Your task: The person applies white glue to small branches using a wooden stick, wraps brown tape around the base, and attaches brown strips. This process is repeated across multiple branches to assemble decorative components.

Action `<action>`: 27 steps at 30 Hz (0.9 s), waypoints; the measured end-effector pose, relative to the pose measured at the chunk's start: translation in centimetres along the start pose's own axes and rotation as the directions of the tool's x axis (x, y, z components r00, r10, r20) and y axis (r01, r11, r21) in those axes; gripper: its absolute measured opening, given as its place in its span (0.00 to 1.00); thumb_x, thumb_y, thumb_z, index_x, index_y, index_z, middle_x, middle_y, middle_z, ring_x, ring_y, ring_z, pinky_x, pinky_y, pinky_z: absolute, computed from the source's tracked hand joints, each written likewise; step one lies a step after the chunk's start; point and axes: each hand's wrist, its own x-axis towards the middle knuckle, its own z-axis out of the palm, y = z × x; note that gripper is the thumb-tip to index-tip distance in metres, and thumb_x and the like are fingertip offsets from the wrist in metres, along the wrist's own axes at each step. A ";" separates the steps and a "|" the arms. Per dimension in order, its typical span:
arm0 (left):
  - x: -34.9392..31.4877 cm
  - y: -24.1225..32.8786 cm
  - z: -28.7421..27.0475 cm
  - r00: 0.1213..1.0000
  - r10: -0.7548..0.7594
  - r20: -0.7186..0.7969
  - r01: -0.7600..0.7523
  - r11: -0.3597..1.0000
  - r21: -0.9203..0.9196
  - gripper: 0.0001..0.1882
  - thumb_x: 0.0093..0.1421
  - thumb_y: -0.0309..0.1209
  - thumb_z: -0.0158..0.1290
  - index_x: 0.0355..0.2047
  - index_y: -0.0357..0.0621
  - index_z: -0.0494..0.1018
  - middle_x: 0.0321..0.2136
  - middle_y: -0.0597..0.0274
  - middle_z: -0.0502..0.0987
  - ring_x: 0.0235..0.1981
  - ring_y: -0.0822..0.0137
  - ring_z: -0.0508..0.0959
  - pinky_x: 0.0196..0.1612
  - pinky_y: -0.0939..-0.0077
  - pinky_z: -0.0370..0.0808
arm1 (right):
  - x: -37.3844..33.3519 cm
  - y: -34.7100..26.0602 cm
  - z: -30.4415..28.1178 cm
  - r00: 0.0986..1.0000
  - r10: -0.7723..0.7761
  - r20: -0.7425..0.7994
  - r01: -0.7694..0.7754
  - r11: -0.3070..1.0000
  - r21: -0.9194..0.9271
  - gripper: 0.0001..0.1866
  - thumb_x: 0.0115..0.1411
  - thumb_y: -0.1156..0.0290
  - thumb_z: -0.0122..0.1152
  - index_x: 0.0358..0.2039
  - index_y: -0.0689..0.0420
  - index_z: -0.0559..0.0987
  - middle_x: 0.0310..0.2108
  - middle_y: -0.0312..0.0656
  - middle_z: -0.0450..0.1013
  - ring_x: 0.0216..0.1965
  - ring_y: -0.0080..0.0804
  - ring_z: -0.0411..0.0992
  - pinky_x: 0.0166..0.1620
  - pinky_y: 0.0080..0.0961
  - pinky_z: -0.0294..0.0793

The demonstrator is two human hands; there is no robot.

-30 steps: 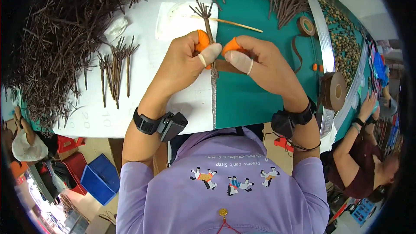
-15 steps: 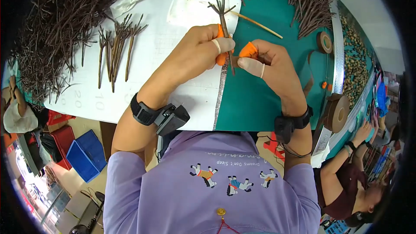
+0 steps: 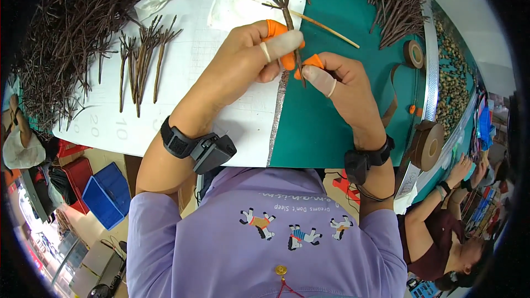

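My left hand (image 3: 243, 58), in orange and pale finger cots, pinches the shaft of a brown artificial twig (image 3: 289, 17) between thumb and fingers. The twig stands nearly upright, its forked tips pointing away from me. At the twig's lower end, my right hand (image 3: 348, 85) has thumb and index finger closed on it, also in orange and pale cots. Any tape between those fingertips is too hidden to make out. Several similar twigs (image 3: 144, 58) lie on the white sheet (image 3: 210, 127) to the left of my hands.
Large heaps of brown twigs lie at the far left (image 3: 61, 27) and far right (image 3: 392, 5). A thin wooden stick (image 3: 331, 30) crosses the green mat (image 3: 326, 138). Brown tape rolls (image 3: 428, 146) stand along the right edge; beyond it, a co-worker's hand (image 3: 459, 170) shows.
The twig has shifted slightly right and away from me with my left hand. My right fingertips have closed in at its lower end, where a brown tape strip showed before.
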 end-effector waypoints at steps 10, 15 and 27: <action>0.1 0.1 0.1 0.997 0.000 -0.079 0.018 0.975 0.222 0.12 0.52 0.35 0.55 0.21 0.39 0.71 0.14 0.67 0.70 0.13 0.82 0.62 0.15 0.88 0.58 | -0.1 -0.9 -0.6 0.986 0.126 0.108 -0.123 0.992 -0.027 0.09 0.53 0.67 0.55 0.26 0.61 0.75 0.21 0.28 0.67 0.22 0.11 0.60 0.26 0.10 0.59; -0.1 -0.2 0.1 0.998 0.044 -0.050 -0.018 0.896 0.443 0.12 0.51 0.35 0.55 0.20 0.38 0.71 0.14 0.67 0.70 0.13 0.82 0.62 0.16 0.87 0.58 | 0.1 0.2 -0.8 0.992 0.089 0.092 -0.086 0.996 -0.034 0.09 0.53 0.67 0.55 0.27 0.61 0.75 0.21 0.28 0.67 0.23 0.12 0.60 0.27 0.10 0.59; -0.2 0.2 0.2 0.995 -0.085 -0.047 0.095 0.951 0.294 0.10 0.51 0.33 0.52 0.23 0.37 0.71 0.14 0.66 0.69 0.13 0.80 0.62 0.16 0.86 0.58 | 0.1 0.0 -2.0 0.990 0.111 0.089 -0.107 0.993 -0.045 0.09 0.50 0.68 0.59 0.27 0.61 0.74 0.24 0.31 0.68 0.26 0.15 0.63 0.32 0.12 0.63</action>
